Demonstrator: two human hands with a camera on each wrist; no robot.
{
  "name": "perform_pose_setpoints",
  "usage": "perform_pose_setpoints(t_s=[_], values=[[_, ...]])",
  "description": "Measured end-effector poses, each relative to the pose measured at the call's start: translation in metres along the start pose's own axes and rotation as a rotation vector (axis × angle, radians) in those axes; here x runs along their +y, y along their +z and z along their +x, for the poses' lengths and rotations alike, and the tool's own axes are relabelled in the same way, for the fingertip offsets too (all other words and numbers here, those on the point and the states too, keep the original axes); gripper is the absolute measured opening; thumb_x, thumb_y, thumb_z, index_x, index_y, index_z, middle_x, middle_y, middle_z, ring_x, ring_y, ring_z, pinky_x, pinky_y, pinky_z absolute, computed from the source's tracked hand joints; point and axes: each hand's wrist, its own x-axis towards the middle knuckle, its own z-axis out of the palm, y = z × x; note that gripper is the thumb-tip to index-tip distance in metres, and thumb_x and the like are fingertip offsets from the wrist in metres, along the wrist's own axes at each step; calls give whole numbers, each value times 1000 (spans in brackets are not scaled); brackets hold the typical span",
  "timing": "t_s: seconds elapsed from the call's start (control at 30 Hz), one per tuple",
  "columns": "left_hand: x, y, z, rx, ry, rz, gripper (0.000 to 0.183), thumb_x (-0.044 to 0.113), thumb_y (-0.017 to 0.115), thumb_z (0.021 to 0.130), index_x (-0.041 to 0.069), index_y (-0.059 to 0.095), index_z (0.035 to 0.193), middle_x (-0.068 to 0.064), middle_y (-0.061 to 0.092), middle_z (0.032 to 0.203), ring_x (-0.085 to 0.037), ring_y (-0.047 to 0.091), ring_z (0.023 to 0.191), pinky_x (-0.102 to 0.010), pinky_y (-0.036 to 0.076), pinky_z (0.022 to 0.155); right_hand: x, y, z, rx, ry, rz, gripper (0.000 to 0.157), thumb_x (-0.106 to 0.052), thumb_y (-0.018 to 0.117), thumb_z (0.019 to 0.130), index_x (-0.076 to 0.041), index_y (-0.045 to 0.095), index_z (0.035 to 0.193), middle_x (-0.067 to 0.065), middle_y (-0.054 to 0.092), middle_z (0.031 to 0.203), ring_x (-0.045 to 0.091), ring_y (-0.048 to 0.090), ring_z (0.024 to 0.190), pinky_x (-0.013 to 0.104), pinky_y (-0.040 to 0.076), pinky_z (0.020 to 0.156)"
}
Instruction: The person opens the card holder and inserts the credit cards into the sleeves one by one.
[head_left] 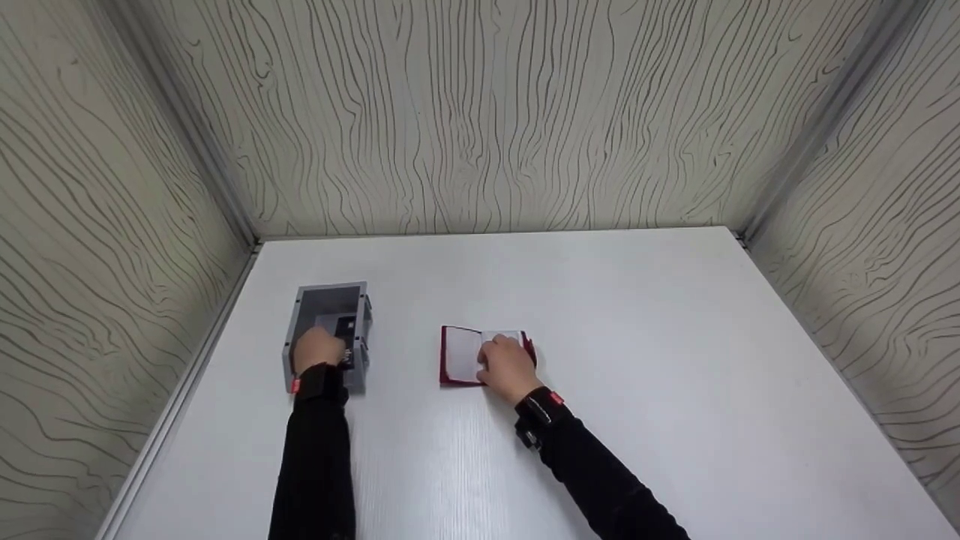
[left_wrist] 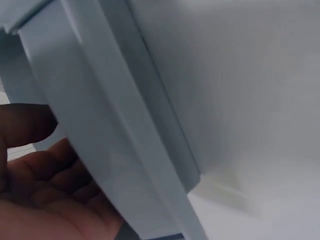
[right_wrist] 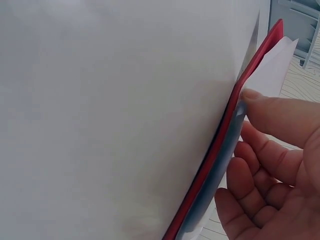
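A red-covered notebook [head_left: 460,356] lies spread on the table, white pages up. Over its right-hand page is my right hand [head_left: 510,367]. In the right wrist view the thumb of the right hand [right_wrist: 275,145] touches the lower page edge near the fold, with the fingers loosely bent and apart from it. To the left, my left hand [head_left: 319,351] reaches into a grey plastic bin [head_left: 328,288]. Beside it inside the bin is a flat black item [head_left: 346,330] with white marks. The bin's wall [left_wrist: 95,115] hides the left fingertips; whether they grip anything I cannot tell.
The white table [head_left: 637,322] carries the bin at its left side and the notebook near the middle. Wood-patterned panels [head_left: 480,112] enclose it at the back and on both sides, joined by grey metal posts.
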Motion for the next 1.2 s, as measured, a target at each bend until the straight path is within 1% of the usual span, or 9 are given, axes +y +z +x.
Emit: perform_pose_setpoints(t_s=[0.1,0.3,0.53,0.67,0.77,0.97,1.2], values=[[2,-1,-2,-2,-8,0,21,2,49,86,-12,65,91,-28,65,94,-33,57,77,-49,48,77,0,0,0,-1,-1,2,18,-14,79,74,-6,69,86,4,55,82,27,56,82,41,47,75],[5,-3,-7,8,-20,-9,18,4,49,88,-8,62,87,-24,64,90,-32,55,76,-48,47,75,1,1,1,-8,0,2,17,-14,78,74,-6,69,86,4,55,83,26,56,82,40,47,75],[6,-5,-7,-8,-24,-15,27,7,48,89,-11,64,99,-28,65,102,-37,59,85,-49,47,80,0,1,1,-10,9,-1,17,-14,78,75,-6,69,86,4,55,83,26,55,82,41,47,75],[7,-6,-8,-5,-10,-8,20,6,48,88,-5,61,81,-20,62,82,-30,53,72,-45,46,70,0,1,0,-6,14,2,17,-13,80,75,-6,69,86,4,54,83,27,56,83,40,47,75],[7,-6,-9,-1,11,-17,18,4,47,87,0,56,71,-13,55,72,-26,48,64,-42,43,64,0,2,0,4,11,-2,17,-13,81,74,-7,69,84,3,54,82,27,56,83,40,47,74],[2,-5,-4,-13,2,-29,18,5,46,86,0,57,72,-15,57,75,-27,48,65,-39,42,62,1,3,0,6,5,-7,17,-14,81,73,-7,69,85,4,55,83,27,57,83,40,47,75],[-2,-3,2,-29,-5,-38,18,7,46,87,-2,59,77,-20,62,86,-30,53,71,-43,46,71,1,2,1,-3,17,1,18,-14,81,74,-7,69,85,4,55,83,27,56,83,41,47,75]])
